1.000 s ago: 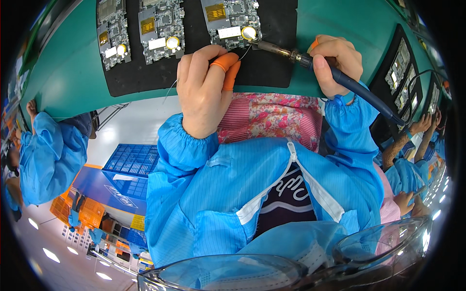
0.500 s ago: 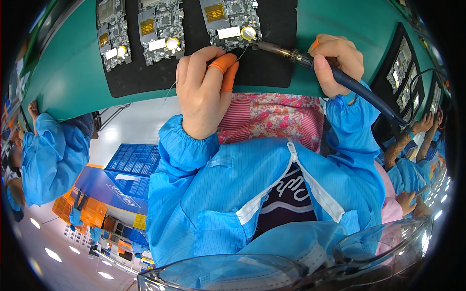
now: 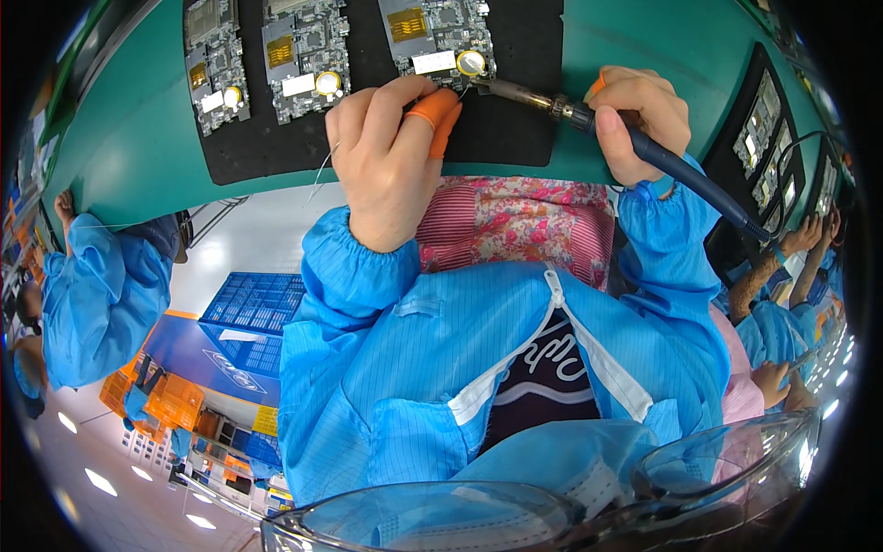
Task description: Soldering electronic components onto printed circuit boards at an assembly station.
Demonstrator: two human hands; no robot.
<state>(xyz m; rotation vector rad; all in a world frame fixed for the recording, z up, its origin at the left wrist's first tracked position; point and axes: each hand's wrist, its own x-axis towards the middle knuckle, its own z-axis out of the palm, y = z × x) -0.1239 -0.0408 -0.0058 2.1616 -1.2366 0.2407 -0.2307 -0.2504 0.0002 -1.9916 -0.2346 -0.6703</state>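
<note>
A soldering iron (image 3: 607, 131) with a dark blue handle lies in my right hand (image 3: 644, 120), fingers closed round its grip. Its metal tip reaches left to the lower edge of a circuit board (image 3: 441, 37), just below a round coin cell (image 3: 471, 63). My left hand (image 3: 386, 152) wears orange finger cots and pinches a thin strand of solder wire (image 3: 324, 166). The wire's short front end comes out by the iron's tip, and its tail hangs behind the hand. Whether tip and wire touch is too small to tell.
Two more circuit boards (image 3: 306, 55) lie to the left on the black mat (image 3: 515, 138), over a green tabletop (image 3: 129, 120). More boards (image 3: 762, 129) rest on another mat at the right. Co-workers in blue (image 3: 110, 294) sit on both sides. Blue crates (image 3: 253, 304) stand behind.
My left hand has shifted slightly and its orange-covered fingers have moved closer to the iron's tip, leaving less wire in front. The right hand and iron have hardly moved.
</note>
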